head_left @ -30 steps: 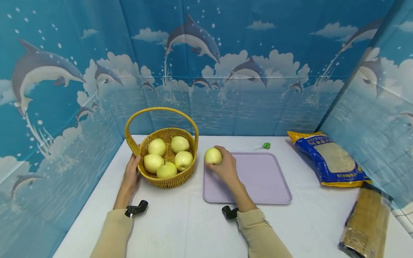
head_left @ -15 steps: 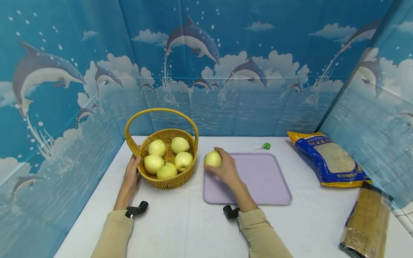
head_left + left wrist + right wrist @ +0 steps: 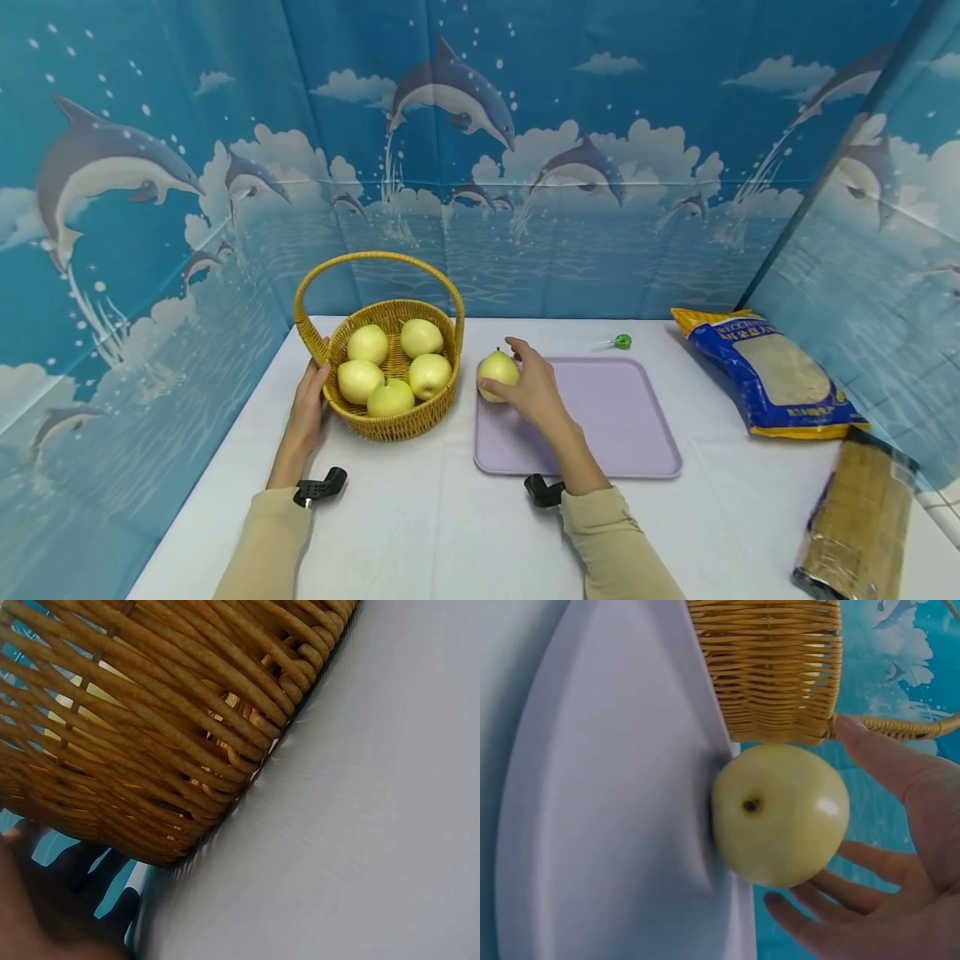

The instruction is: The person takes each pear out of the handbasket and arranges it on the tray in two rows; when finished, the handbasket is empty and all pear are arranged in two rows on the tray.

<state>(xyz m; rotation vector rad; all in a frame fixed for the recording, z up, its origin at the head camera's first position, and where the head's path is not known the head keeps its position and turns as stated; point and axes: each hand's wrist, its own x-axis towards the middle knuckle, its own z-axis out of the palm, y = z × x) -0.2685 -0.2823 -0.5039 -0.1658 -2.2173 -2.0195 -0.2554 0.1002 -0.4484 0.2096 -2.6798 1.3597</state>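
Note:
My left hand [image 3: 303, 417] rests against the left side of the woven basket [image 3: 397, 427], by the foot of its handle; in the left wrist view its fingers [image 3: 75, 862] lie spread beside the wickerwork. Several pale yellow-green fruits [image 3: 360, 382] are inside the basket. Another such fruit [image 3: 495, 385] sits with its stem up at the back left corner of the lilac tray [image 3: 600, 417]. Around it is my right hand [image 3: 543, 400], its fingers loosely spread. The right wrist view shows the thumb clear of this fruit [image 3: 780, 817] and the other fingers close against its side.
Behind the tray lies a green lollipop [image 3: 622, 342]. To the right are a blue and yellow bag [image 3: 780, 375] and a brown package in clear wrap [image 3: 858, 517]. A curtain with dolphins [image 3: 480, 208] hangs along the table's back and sides.
The right hand has loosened round the fruit and drawn slightly right, its fingers wider apart. The fruit now sits slightly lower in the head view. The left hand has stayed at the basket.

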